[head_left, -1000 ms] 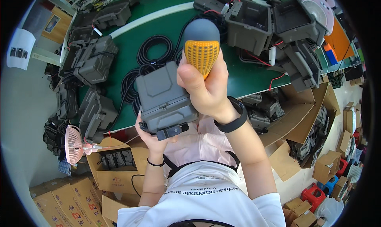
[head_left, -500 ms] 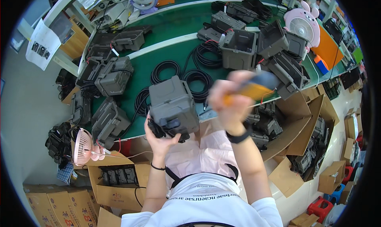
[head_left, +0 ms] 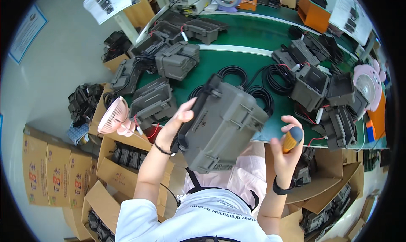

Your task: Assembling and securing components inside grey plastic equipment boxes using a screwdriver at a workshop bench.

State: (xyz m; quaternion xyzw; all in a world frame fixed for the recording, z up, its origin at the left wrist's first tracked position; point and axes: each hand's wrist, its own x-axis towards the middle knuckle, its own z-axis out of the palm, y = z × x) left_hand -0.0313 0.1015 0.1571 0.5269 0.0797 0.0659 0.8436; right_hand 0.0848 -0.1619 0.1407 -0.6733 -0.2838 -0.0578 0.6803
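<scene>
the left hand (head_left: 177, 120) is at the handle (head_left: 207, 93) side of a grey box (head_left: 224, 130), thumb and forefinger spread; how far its other fingers close around it, i cannot tell. the box is tilted above the lap, in front of the green table (head_left: 215, 60). the right hand (head_left: 285, 161), well clear of the box, curls around a yellow and dark tool handle (head_left: 292, 141). coiled black cables (head_left: 269, 81) lie beyond the box

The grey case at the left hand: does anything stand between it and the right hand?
Nothing visible does. An open gap lies between the grey case and the right hand; the green tabletop shows through it.
</scene>
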